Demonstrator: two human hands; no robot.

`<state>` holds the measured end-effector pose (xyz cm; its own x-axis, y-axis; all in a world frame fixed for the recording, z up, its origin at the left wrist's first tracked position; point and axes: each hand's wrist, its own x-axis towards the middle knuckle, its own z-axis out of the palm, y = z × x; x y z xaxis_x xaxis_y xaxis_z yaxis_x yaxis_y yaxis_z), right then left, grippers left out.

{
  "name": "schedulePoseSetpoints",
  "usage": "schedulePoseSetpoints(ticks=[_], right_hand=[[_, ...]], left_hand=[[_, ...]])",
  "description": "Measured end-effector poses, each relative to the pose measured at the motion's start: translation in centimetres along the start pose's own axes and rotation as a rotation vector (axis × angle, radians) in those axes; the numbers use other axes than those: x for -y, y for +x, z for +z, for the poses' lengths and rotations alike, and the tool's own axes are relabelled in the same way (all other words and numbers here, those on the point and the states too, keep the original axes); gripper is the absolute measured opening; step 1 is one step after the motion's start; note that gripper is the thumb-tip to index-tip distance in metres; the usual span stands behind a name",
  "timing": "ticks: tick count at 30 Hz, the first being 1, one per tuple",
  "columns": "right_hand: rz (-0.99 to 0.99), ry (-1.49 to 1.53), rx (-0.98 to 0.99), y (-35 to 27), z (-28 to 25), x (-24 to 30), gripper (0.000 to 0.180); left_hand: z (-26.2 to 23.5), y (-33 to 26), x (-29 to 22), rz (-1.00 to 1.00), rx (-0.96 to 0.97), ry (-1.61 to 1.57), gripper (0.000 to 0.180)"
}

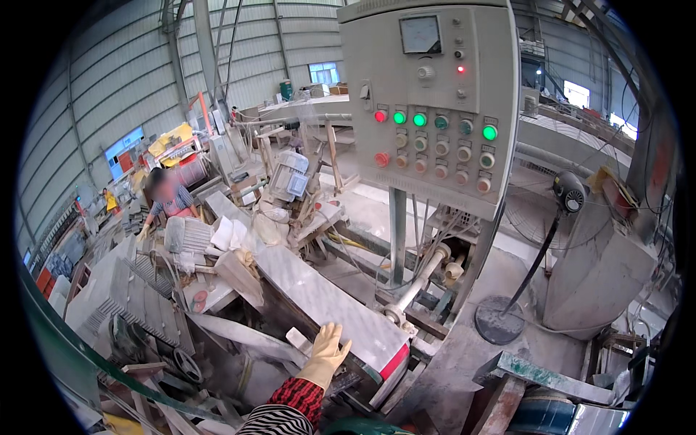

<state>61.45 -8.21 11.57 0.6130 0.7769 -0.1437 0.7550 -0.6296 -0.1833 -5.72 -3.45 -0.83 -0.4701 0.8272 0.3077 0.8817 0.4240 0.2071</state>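
My left hand (326,357), in a cream rubber glove, reaches out from a red-and-black checked cuff. Its fingers are stretched out over the near left edge of a long grey-white stone slab (319,290). They appear to rest on the slab, with nothing gripped. The slab runs away to the far left, and its near end shows a red face (395,361). Beside the glove, on the left, is a small pale block (298,339). My right hand is out of view.
A grey control cabinet (435,80) with lit buttons stands ahead on a post. Under it runs a pale shaft (422,279). Ribbed grey slabs (134,301) are stacked left. A co-worker (170,197) stands far left. A round-based stand (500,320) is on the right.
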Motion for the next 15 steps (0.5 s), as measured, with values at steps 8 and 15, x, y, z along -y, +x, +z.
schedulePoseSetpoints(ticks=[8,15], right_hand=[[0.000,0.040,-0.009,0.9,0.5,0.4,0.061],[-0.005,0.061,-0.028,2.0,0.9,0.5,0.056]], left_hand=[[-1.8,0.3,-1.0,0.017,0.107,0.023,0.060],[-1.0,-0.1,-0.4,-0.035,0.152,0.010,0.064]])
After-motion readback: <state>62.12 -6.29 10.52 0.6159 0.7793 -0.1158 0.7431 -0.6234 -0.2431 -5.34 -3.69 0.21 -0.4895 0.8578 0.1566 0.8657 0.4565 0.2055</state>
